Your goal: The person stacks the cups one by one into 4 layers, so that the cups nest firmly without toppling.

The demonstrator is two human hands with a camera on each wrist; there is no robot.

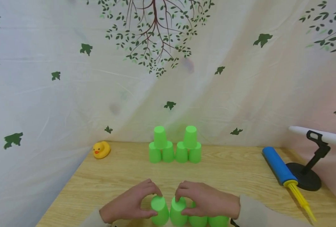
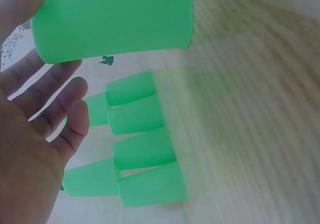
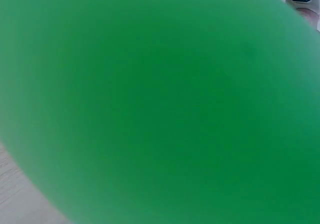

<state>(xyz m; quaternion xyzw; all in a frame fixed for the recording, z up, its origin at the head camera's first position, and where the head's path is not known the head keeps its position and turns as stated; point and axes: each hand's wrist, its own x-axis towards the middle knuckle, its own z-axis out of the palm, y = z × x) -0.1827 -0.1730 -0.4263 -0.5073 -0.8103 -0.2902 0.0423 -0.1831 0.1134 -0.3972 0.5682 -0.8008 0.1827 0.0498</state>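
In the head view, the left hand (image 1: pixel 131 201) pinches the leftmost green cup (image 1: pixel 160 214) of a front row on the wooden tabletop (image 1: pixel 119 176). Just beside it, the right hand (image 1: pixel 207 200) grips the second green cup (image 1: pixel 178 214); two further green cups (image 1: pixel 198 221) stand partly beneath that hand. All are inverted, closed bases up (whatever they cover is hidden). Behind, six more form a left pyramid (image 1: pixel 160 138) and a right pyramid (image 1: pixel 190 138), each one cup bridging two.

The left wrist view shows thumb and fingertips against the near cup, both pyramids beyond.

In the right wrist view, blurred green fills most; its grip cannot be told there.
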